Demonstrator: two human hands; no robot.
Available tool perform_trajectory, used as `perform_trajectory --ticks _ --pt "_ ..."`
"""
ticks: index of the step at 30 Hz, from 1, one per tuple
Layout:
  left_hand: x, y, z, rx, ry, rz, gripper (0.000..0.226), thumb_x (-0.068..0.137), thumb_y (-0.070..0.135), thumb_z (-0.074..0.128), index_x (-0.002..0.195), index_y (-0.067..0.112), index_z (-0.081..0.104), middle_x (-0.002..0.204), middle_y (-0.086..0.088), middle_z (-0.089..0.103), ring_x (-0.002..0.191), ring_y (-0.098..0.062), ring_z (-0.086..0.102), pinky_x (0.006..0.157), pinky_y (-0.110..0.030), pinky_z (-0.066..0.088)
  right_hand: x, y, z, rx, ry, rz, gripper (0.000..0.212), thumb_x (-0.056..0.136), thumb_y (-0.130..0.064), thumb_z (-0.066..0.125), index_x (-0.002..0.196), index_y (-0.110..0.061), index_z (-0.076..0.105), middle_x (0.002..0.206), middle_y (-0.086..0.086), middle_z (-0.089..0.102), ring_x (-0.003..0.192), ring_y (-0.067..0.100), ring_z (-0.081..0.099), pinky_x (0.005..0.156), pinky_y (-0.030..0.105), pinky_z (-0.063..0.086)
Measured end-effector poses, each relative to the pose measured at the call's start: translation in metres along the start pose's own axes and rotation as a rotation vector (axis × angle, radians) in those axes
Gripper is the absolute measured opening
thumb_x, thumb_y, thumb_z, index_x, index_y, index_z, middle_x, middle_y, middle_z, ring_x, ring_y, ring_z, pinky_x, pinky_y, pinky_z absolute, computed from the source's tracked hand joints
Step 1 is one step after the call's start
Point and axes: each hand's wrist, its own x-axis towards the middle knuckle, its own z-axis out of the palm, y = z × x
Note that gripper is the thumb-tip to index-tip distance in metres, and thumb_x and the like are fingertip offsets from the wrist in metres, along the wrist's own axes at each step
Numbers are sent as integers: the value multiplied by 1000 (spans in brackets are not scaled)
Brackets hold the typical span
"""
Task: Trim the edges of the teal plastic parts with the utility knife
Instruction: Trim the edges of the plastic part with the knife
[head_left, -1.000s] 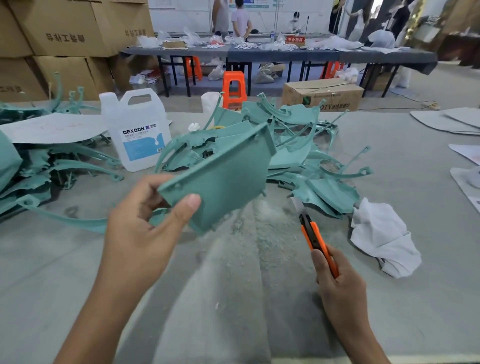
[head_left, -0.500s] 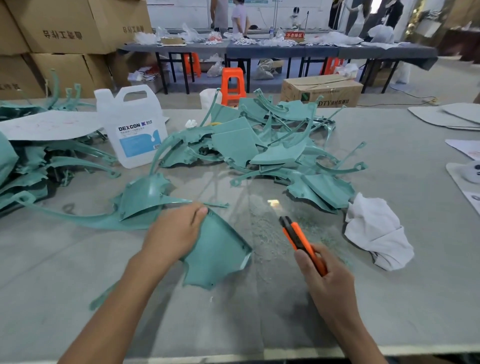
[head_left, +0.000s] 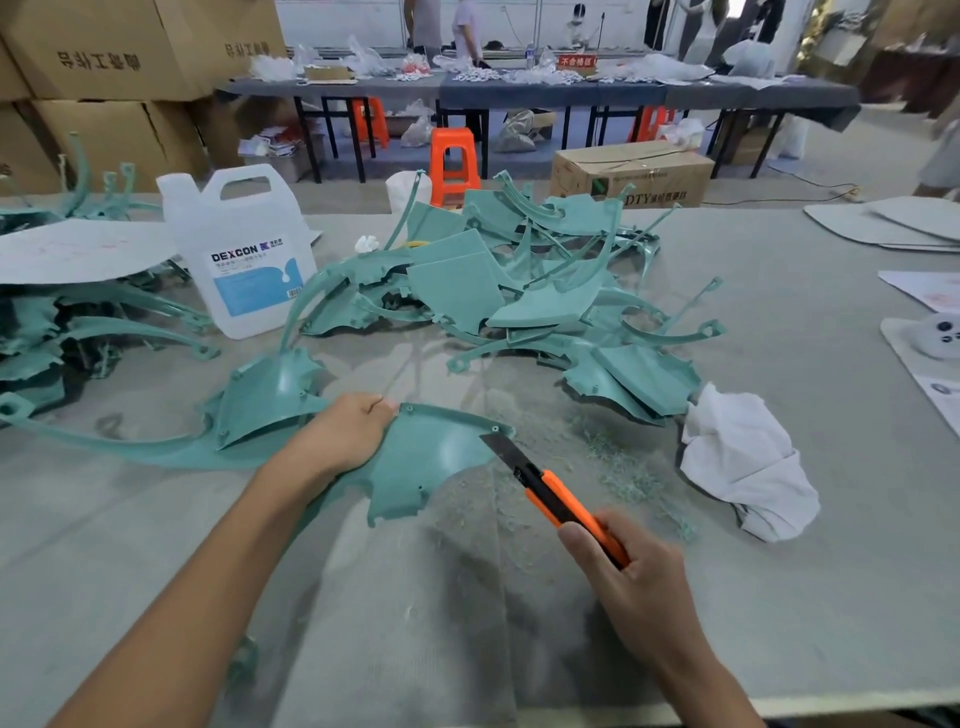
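Head view: the left hand (head_left: 348, 431) pins a teal part (head_left: 431, 467) to the worktop (head_left: 841, 545), fingers curled over its top edge. The right hand (head_left: 639, 587) grips the utility knife (head_left: 561, 504), blade at the part's right edge. Shavings (head_left: 623, 467) suggest some trimming is done; the pile of teal parts (head_left: 519, 291) likely awaits.

Jug (head_left: 236, 249): "DEXCON" on its label
Cardboard box (head_left: 631, 174): "DTY", then Chinese characters
Red sign (head_left: 575, 61): white Chinese characters

A factory workshop: teal moulded parts (head_left: 519, 296) lie heaped on the grey table (head_left: 841, 582) beyond the right grip (head_left: 641, 587), plastic shavings (head_left: 623, 470) just ahead of it, stacked cardboard cartons (head_left: 119, 52) far to its left, further tables (head_left: 571, 94) and orange stools (head_left: 453, 156) behind.
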Motion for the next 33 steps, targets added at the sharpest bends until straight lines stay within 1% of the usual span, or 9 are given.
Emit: perform_trajectory --ticks 4,9,11,14,17,22,27,31,33 --pt "-11 5 -2 -109 -17 8 45 106 36 43 93 -3 60 92 -21 69 75 -24 59 72 -34 45 6 0 0 -27 87 31 43 85 -74 50 79 -32 58 56 -11 52 48 5 46 47 18 34" --pt "-10 10 -6 -37 90 38 44 107 34 41 87 -2 58 91 -20 66 84 -33 60 80 -38 48 -2 1 -1 87 68 19 56 81 -84 46 85 -30 61 59 -1 54 47 5 45 45 23 35" --pt "-10 10 -5 -47 93 41 45 107 34 41 90 -4 59 95 -23 67 80 -30 59 77 -37 46 -2 -1 -1 66 26 25 52 80 -86 45 85 -37 62 59 -4 56 47 5 47 46 22 35" --pt "-13 9 -7 -128 70 56 46 106 35 42 95 -7 59 94 -26 66 75 -22 55 75 -37 44 4 -4 -1 18 96 57 51 79 -85 43 78 -36 58 53 -11 51 46 4 43 44 17 31" --pt "-13 11 -11 -104 93 92 45 106 37 42 86 0 58 75 -13 64 69 -22 56 74 -37 46 1 1 -1 44 108 25 62 80 -86 44 80 -26 59 59 0 52 47 4 41 45 21 33" --pt "-11 10 -14 -89 81 119 43 106 37 42 74 12 58 68 0 62 66 -17 56 69 -33 43 -1 0 -4 257 84 36 57 82 -80 53 84 -24 62 58 12 51 48 9 44 46 31 36" --pt "-9 5 -13 -42 115 115 44 106 35 42 69 15 51 67 -3 58 65 -21 54 67 -34 42 -2 -3 -2 122 -13 -12 46 84 -79 49 86 -35 63 61 2 56 49 5 47 48 28 39" --pt "-13 11 -19 158 265 175 42 104 47 37 78 18 53 78 -5 62 78 -29 59 70 -38 47 7 -2 0 61 70 75 36 90 -67 50 77 -33 55 60 6 57 50 22 51 51 39 46" --pt "-19 16 -23 329 427 188 50 96 68 35 79 22 48 71 -1 59 69 -25 57 58 -36 42 6 -2 1 30 75 83 32 88 -66 49 78 -37 55 62 6 58 53 22 52 54 38 46"
